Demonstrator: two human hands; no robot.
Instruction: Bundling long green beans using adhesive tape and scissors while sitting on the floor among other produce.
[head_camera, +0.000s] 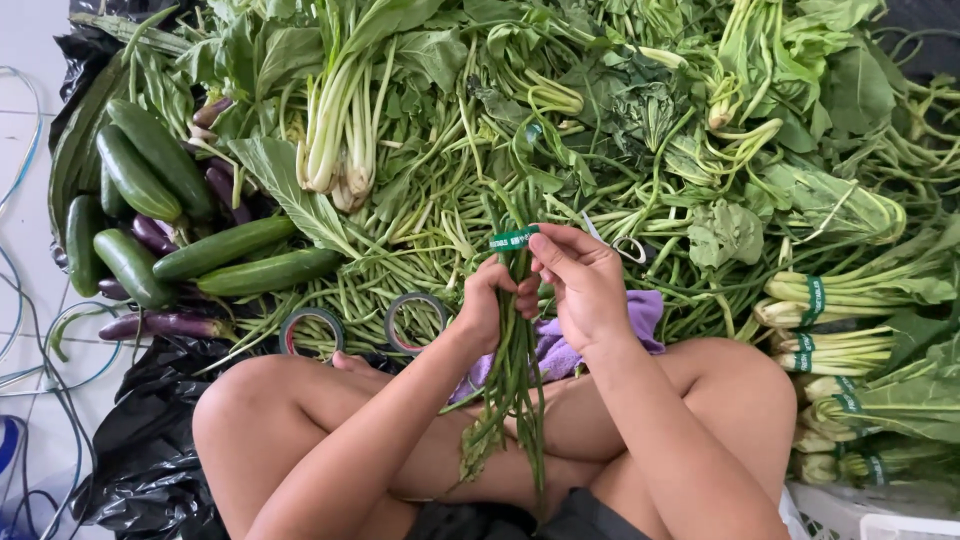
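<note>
From the head camera, looking down over crossed bare legs, both hands meet over a bunch of long beans (515, 370). The left hand (487, 305) is closed around the stems from the left, just below the top. The right hand (580, 285) is closed on the same bunch from the right, its fingertips (545, 245) pressing on a strip of green tape (512, 238) wrapped around the upper end. The two hands touch each other across the stems. The bunch hangs upright between the knees, its lower ends reaching down toward the lap.

Under the right hand lies a purple cloth (645, 315). Just left of the left hand, two rolls of tape (312, 330) lie side by side on loose long beans. Further left, dark green cucumbers (150, 165) lie on black plastic sheeting (150, 450), with purple eggplants (165, 325) among them. A pair of scissors (625, 245) lies just beyond the right hand. Leafy greens (345, 110) cover the far side, and at the right edge lie bundles of greens (830, 300) already banded with green tape.
</note>
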